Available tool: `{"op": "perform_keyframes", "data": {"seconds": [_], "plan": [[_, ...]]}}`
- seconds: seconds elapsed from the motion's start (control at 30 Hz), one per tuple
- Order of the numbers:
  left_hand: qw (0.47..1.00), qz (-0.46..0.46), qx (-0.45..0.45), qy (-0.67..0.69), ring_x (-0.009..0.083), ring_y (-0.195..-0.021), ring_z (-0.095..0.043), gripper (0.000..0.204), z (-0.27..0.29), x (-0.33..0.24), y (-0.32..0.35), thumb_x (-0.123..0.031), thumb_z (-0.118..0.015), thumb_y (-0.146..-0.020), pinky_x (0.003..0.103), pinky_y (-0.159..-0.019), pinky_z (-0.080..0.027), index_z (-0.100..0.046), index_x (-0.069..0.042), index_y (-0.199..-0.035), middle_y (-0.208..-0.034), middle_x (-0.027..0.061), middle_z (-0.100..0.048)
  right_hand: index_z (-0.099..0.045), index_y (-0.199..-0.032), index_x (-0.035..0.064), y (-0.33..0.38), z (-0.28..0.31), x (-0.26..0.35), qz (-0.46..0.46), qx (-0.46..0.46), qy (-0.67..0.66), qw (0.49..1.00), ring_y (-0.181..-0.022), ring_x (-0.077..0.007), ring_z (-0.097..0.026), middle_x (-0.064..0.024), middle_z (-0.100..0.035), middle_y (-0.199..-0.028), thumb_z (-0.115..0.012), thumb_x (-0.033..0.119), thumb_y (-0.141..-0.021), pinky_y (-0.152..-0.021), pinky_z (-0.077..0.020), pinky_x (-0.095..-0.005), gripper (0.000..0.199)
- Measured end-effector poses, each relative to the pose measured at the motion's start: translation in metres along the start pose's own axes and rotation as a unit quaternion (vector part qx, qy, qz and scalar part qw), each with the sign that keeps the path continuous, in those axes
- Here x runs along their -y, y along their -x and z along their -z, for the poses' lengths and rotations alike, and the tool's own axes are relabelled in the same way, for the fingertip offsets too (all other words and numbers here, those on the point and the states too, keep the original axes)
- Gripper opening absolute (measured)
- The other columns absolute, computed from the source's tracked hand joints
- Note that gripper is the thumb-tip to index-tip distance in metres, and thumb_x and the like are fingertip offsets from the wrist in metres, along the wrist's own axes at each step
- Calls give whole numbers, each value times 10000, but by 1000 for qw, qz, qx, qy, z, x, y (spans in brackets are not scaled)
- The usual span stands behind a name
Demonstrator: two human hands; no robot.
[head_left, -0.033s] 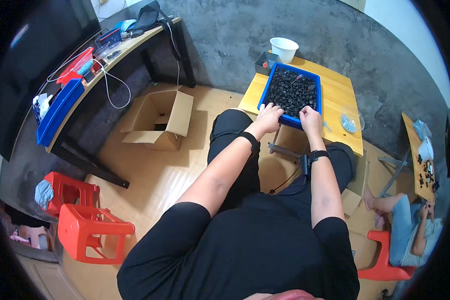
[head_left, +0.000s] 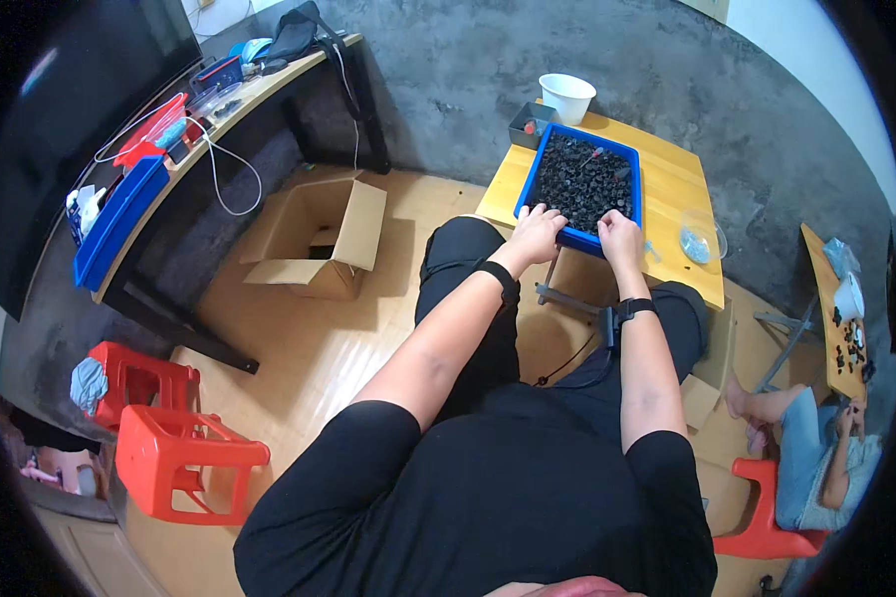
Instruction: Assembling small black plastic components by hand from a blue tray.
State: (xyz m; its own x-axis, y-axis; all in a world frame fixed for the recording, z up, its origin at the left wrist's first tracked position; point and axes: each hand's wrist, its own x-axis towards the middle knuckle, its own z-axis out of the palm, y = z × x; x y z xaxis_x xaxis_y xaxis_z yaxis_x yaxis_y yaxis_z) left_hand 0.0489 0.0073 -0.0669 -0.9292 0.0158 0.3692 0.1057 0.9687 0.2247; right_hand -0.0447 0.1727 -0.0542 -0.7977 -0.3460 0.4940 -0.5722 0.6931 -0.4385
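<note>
Reaching over the near edge of the blue tray (head_left: 638, 194) on the desk (head_left: 673, 174), the left hand (head_left: 536, 235) is loosely spread and the right hand (head_left: 619, 238) bunched; whether either grips black lumps (head_left: 583, 181) is unclear. Light, low fingerwork should keep them inside. One tray, one white bucket (head_left: 567, 99), one dark box (head_left: 521, 137), one clear tub (head_left: 696, 245); lumps beyond counting.

Yellow wooden table (head_left: 675, 177) — on it, a blue tray (head_left: 579, 241), white tub (head_left: 569, 106), dark box (head_left: 525, 139) — and clear container (head_left: 720, 237).
</note>
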Motion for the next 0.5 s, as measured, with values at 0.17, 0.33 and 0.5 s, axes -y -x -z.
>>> {"op": "perform_keyframes", "data": {"seconds": [0.17, 0.33, 0.5], "plan": [[1000, -4, -15, -16, 290, -1162, -434, 537, 0, 2, 1, -176, -701, -577, 438, -897, -323, -591, -133, -1101, -1197, 66, -548, -631, -752, 96, -2, -3, -2, 16, -9, -9, 1000, -720, -330, -620, -153, -635, -722, -621, 201, -765, -652, -486, -431, 107], [1000, -1, 0, -2, 271, -1139, -450, 483, 0, 1, -3, -171, -685, -617, 430, -883, -323, -602, -141, -1092, -1195, 44, -556, -629, -755, 96, -2, -2, -4, 5, -4, 5, 1000, -727, -330, -618, -146, -639, -735, -616, 205, -769, -658, -486, -432, 111], [999, -4, -41, -6, 267, -1118, -467, 348, -10, 10, -6, -171, -638, -724, 432, -873, -321, -613, -159, -1071, -1171, 18, -574, -626, -768, 97, -3, -3, 0, 9, 5, 8, 1000, -738, -329, -619, -145, -642, -748, -614, 211, -774, -662, -485, -434, 114]]}}
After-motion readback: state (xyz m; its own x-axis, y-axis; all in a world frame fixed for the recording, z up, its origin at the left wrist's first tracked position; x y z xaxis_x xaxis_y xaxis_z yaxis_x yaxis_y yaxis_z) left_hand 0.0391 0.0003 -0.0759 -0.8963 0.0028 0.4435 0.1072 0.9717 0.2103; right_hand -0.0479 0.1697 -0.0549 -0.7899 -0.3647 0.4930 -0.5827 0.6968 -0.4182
